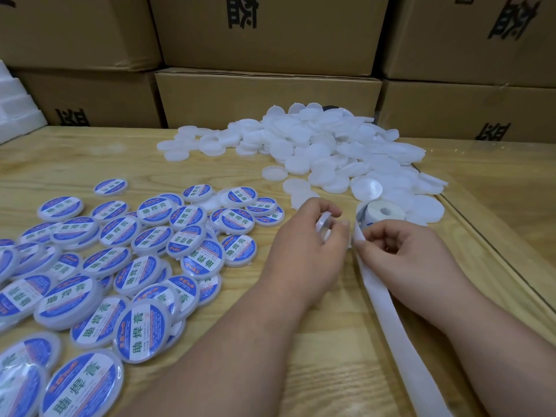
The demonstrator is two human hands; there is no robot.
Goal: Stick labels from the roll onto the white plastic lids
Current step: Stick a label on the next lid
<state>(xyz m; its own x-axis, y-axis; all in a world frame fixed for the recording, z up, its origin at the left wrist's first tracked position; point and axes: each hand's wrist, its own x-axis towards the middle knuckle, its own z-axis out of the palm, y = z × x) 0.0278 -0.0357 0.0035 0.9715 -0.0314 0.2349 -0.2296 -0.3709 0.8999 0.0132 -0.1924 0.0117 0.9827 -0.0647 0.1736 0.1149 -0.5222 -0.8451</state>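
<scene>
— Holding a bare lid [323,228] on edge in our left hand [304,251], fingers curled round its rim — that keeps its face free for a label.

— And our right hand [400,254]?

— It pinches the liner [388,314] just beside the roll [380,213], probably to lift the next label; the label itself is hidden under the fingers.

— Why does the liner trail toward the table's near edge?

— We judge it spent backing, drawn clear of the work.

— And the two heaps?

— Blank lids [331,145] sit near the far right edge by the roll, within reach; labelled lids [126,266] spread toward the left edge — done kept well apart from undone.
</scene>
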